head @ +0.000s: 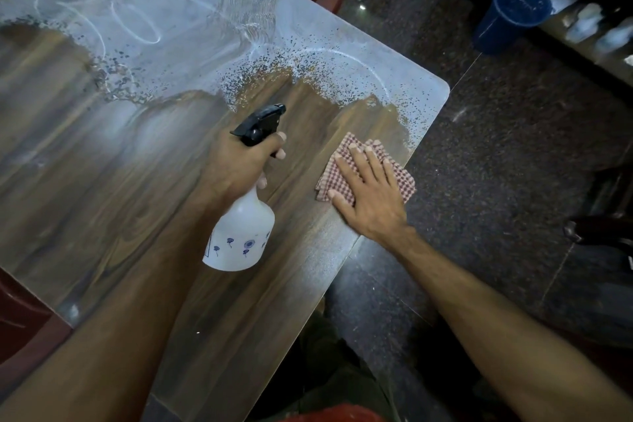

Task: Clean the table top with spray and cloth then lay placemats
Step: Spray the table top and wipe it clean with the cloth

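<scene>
My left hand (239,164) is wrapped tight around the neck of the white spray bottle (241,236), which hangs tilted above the wooden table top (102,181) with its black nozzle (262,122) pointing toward the table's far side. My right hand (368,193) lies flat with fingers spread, gripping nothing, pressing the checked cloth (346,151) onto the table near its right edge, just beside the bottle. Spray droplets (260,75) speckle the table beyond both hands.
</scene>
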`<action>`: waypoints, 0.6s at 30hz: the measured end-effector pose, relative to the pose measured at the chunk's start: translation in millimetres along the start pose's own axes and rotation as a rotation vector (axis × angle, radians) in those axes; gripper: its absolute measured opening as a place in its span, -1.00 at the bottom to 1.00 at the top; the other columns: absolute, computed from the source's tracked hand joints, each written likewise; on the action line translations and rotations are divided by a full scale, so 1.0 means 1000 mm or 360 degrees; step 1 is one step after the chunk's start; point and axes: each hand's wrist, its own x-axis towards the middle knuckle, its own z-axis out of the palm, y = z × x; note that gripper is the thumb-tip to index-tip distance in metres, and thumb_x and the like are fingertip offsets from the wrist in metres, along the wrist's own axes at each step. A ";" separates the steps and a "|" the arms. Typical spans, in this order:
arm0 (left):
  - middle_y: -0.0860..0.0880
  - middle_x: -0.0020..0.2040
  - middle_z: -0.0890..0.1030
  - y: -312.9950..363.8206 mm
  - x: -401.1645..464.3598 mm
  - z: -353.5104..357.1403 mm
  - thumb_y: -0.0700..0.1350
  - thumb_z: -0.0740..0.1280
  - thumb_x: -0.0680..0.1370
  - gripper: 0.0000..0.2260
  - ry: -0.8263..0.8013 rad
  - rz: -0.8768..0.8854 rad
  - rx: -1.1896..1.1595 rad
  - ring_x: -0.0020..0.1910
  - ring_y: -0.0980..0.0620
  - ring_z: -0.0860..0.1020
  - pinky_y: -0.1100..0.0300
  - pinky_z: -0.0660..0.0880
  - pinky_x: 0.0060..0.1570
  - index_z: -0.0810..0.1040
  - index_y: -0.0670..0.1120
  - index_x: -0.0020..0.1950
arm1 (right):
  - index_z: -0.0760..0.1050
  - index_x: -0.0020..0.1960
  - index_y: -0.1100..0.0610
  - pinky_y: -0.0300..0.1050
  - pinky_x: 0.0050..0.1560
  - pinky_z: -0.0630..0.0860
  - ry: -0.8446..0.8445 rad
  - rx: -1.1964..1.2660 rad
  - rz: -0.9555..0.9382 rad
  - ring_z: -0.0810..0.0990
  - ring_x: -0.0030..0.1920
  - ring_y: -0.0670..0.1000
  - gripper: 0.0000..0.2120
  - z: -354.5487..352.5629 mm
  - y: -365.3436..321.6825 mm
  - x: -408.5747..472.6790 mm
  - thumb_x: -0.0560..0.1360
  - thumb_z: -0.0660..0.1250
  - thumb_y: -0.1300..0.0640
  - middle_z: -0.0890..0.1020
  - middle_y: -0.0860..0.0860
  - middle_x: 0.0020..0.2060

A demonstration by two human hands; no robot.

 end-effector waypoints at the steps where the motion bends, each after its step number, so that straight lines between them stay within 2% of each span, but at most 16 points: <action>1: -0.01 -0.15 0.71 0.000 -0.001 -0.001 0.05 0.37 0.51 -0.84 -0.0014 0.0001 0.0010 -0.56 -0.03 0.45 0.12 0.42 -0.29 0.59 0.15 0.09 | -0.04 0.62 -0.09 0.19 0.56 -0.14 0.0006 0.0017 0.0082 -0.07 0.60 0.11 -0.33 -0.002 0.003 0.007 0.59 -0.16 -0.35 -0.01 0.05 0.61; 3: -0.03 -0.14 0.72 0.001 -0.004 -0.001 0.02 0.38 0.54 -0.95 -0.0038 0.0014 0.0035 -0.56 -0.03 0.45 0.13 0.42 -0.28 0.59 0.16 -0.02 | -0.03 0.62 -0.08 0.17 0.56 -0.17 0.0053 0.0061 0.0256 -0.09 0.60 0.12 -0.33 -0.005 0.000 0.020 0.59 -0.15 -0.34 -0.01 0.05 0.62; 5: -0.04 -0.14 0.72 0.004 -0.005 0.002 -0.02 0.37 0.57 -0.95 -0.0067 0.0037 0.0073 -0.56 -0.03 0.45 0.17 0.42 -0.31 0.58 0.14 -0.05 | -0.01 0.62 -0.06 0.16 0.56 -0.20 0.0091 0.0059 0.0359 -0.09 0.60 0.13 -0.34 -0.004 -0.006 0.024 0.60 -0.11 -0.32 0.00 0.05 0.62; 9: -0.03 -0.15 0.71 0.017 -0.008 0.014 -0.03 0.36 0.58 -0.96 -0.0176 0.0084 0.0163 -0.54 -0.02 0.45 0.29 0.39 -0.46 0.58 0.12 -0.04 | 0.03 0.62 -0.05 0.17 0.57 -0.13 0.0125 0.0070 0.0376 -0.03 0.60 0.14 -0.31 -0.006 -0.010 0.021 0.56 -0.14 -0.32 0.06 0.06 0.61; 12: -0.02 -0.16 0.72 0.023 -0.003 0.022 0.00 0.35 0.58 -0.93 -0.0215 0.0114 0.0241 -0.53 -0.02 0.48 0.26 0.36 -0.45 0.55 0.14 -0.11 | 0.01 0.62 -0.06 0.17 0.57 -0.13 0.0122 0.0092 0.0385 -0.06 0.60 0.13 -0.26 -0.008 -0.010 0.021 0.52 -0.22 -0.35 0.04 0.05 0.61; 14: -0.03 -0.20 0.72 0.027 0.003 0.028 0.03 0.36 0.56 -0.92 -0.0219 0.0114 0.0284 -0.54 -0.02 0.50 0.24 0.39 -0.36 0.60 0.06 -0.07 | 0.00 0.62 -0.07 0.17 0.57 -0.14 0.0127 0.0089 0.0383 -0.07 0.60 0.13 -0.26 -0.007 -0.010 0.021 0.51 -0.23 -0.35 0.03 0.05 0.61; 16: -0.04 -0.23 0.71 0.031 0.009 0.033 0.05 0.36 0.54 -0.77 -0.0223 0.0114 0.0334 -0.56 -0.01 0.51 0.21 0.41 -0.27 0.66 -0.06 0.06 | 0.03 0.62 -0.07 0.18 0.56 -0.12 0.0162 0.0098 0.0385 -0.05 0.60 0.13 -0.27 -0.006 -0.010 0.020 0.52 -0.20 -0.34 0.05 0.05 0.61; 18: -0.02 -0.24 0.71 0.036 0.014 0.037 0.05 0.35 0.55 -0.72 -0.0235 0.0107 0.0395 -0.58 0.03 0.51 0.22 0.40 -0.27 0.66 -0.09 0.12 | 0.04 0.62 -0.06 0.18 0.56 -0.10 0.0176 0.0112 0.0388 -0.03 0.60 0.13 -0.28 -0.005 -0.009 0.020 0.54 -0.17 -0.34 0.07 0.06 0.61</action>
